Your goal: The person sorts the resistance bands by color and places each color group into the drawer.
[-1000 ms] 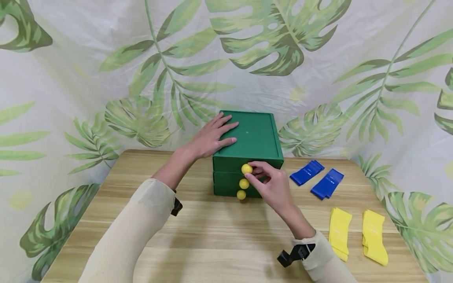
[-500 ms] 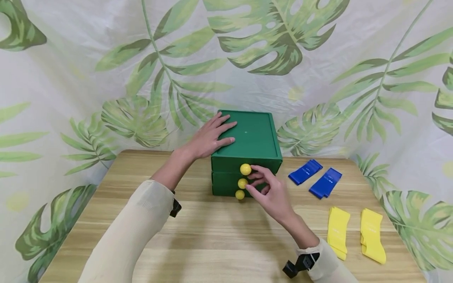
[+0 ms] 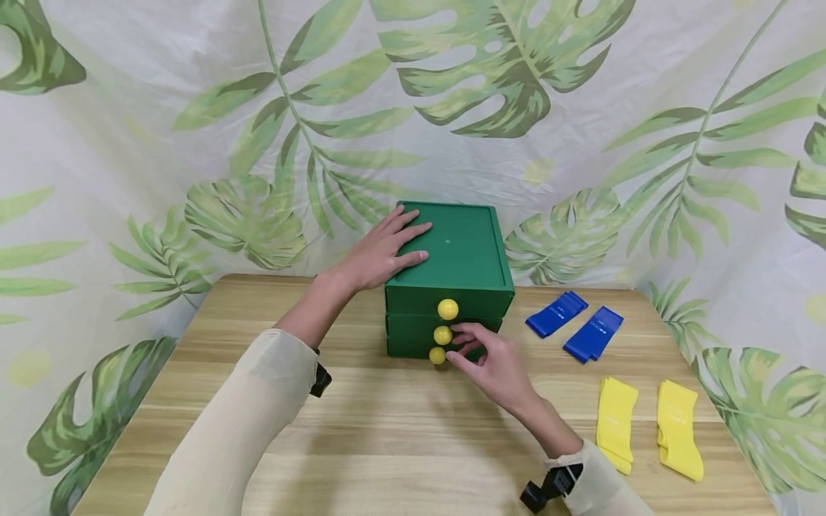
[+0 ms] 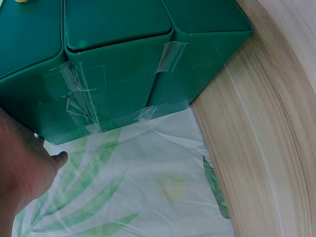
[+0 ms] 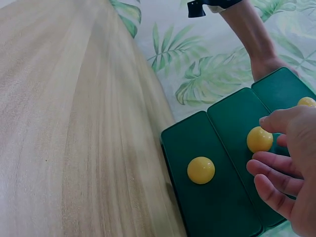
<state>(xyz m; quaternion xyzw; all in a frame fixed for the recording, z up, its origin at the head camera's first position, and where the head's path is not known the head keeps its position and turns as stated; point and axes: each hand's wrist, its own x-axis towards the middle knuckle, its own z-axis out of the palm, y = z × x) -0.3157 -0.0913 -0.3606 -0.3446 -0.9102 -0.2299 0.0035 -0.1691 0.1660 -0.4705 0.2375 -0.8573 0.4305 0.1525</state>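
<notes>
A green box of three stacked drawers [image 3: 464, 247] stands at the back of the table. On its front are round yellow knobs, one per drawer: the top knob [image 3: 448, 309], middle knob [image 5: 259, 139] and bottom knob [image 5: 201, 170]. My left hand [image 3: 377, 254] rests flat on the box's top left, fingers spread. My right hand [image 3: 495, 362] is at the front, just right of the middle and bottom knobs. In the right wrist view its thumb [image 5: 279, 120] overlaps the middle knob's edge, and the other fingers are loosely bent. Clear tape [image 4: 79, 96] crosses the drawer seams.
Right of the box lie two folded blue bands [image 3: 558, 314] with white print. Nearer the front right are two folded yellow bands [image 3: 616, 423]. A leaf-patterned cloth [image 3: 323, 107] hangs behind the wooden table [image 3: 374, 444].
My right hand has let go of the top knob and moved down beside the middle and bottom knobs. My left hand stays on the box top.
</notes>
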